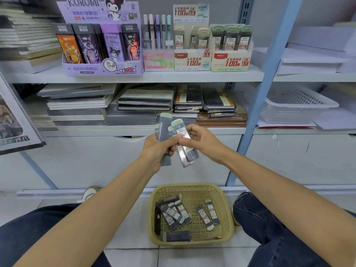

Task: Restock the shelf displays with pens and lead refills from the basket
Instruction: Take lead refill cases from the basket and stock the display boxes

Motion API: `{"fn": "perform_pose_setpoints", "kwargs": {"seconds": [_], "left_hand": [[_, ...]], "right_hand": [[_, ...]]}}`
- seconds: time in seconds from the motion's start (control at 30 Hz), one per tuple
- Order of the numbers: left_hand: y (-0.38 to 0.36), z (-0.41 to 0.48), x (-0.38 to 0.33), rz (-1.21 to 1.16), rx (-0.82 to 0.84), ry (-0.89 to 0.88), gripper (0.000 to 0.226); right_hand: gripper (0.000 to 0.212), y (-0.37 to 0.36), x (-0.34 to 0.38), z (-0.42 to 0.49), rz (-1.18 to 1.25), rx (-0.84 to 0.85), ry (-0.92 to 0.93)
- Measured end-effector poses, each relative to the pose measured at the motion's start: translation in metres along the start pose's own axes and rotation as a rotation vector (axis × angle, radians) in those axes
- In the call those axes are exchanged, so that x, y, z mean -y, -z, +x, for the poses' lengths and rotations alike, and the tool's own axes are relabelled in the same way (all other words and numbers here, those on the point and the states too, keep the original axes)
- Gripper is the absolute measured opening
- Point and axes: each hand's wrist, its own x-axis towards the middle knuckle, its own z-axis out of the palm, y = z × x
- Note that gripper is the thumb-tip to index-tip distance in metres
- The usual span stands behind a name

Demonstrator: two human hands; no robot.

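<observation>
Shelving fills the wall ahead of you, and the upper shelf [134,77] carries the displays, well above and beyond your fingers [190,130]. In the head view, both hands meet in mid-air in front of the lower shelf. Your left hand [154,149] is clenched round a small stack of refills [163,132], green caps up. Your right hand [204,143] pinches a couple more between thumb and fingers, fanned out and touching the left-hand stack. Below your fingers, on the floor between your knees, the basket [192,186] holds the spare refills [173,214], lying loose at all angles.

You look to be squaring the handful before it goes up. Do that fully: turn every pack cap up and label toward you, tap the bottom edges level, and keep a thumb across the faces so the slick sleeves don't slide apart. The green caps seem to match the 0.7 box [230,62], up and to the right of your fingers, rather than the cream-capped 0.5 box [191,60] beside it. The labels in your grip are too blurred to read, so check the size before you slot. Feed the packs in from the top, a few at a time, since a full fistful could knock the standing packs over.
</observation>
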Motion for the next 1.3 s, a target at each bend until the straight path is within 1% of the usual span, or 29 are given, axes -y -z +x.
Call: {"fn": "perform_pose_setpoints", "kwargs": {"seconds": [0.13, 0.27, 0.37, 0.43, 0.6, 0.77, 0.93, 1.07, 1.3], "left_hand": [[-0.004, 0.003, -0.016, -0.097, 0.066, 0.019, 0.021], [-0.011, 0.008, -0.028, -0.072, 0.028, -0.006, 0.016], [-0.028, 0.013, -0.038, -0.029, -0.005, -0.042, 0.016], [-0.038, 0.018, -0.047, -0.009, -0.016, -0.081, 0.014], [-0.060, 0.030, -0.079, 0.005, 0.079, -0.168, 0.008], [-0.074, 0.047, -0.116, -0.019, 0.115, -0.189, 0.013], [-0.085, 0.060, -0.150, -0.038, 0.211, -0.176, 0.016], [-0.093, 0.069, -0.171, -0.097, 0.247, -0.147, 0.011], [-0.093, 0.086, -0.185, -0.101, 0.264, -0.147, 0.013]], "right_hand": [[0.034, 0.014, 0.013, 0.004, 0.043, -0.073, 0.039], [0.035, 0.024, 0.024, 0.004, 0.074, -0.087, 0.032], [0.027, 0.027, 0.032, 0.008, 0.015, -0.113, 0.014], [0.025, 0.031, 0.040, 0.012, 0.003, -0.163, 0.021], [0.028, 0.051, 0.069, 0.027, 0.058, -0.223, 0.058], [0.024, 0.085, 0.113, 0.045, 0.094, -0.365, 0.156], [0.025, 0.137, 0.167, 0.075, -0.034, -0.559, 0.253], [0.015, 0.163, 0.191, 0.101, -0.139, -0.624, 0.261], [0.012, 0.185, 0.204, 0.127, -0.239, -0.703, 0.308]]}}
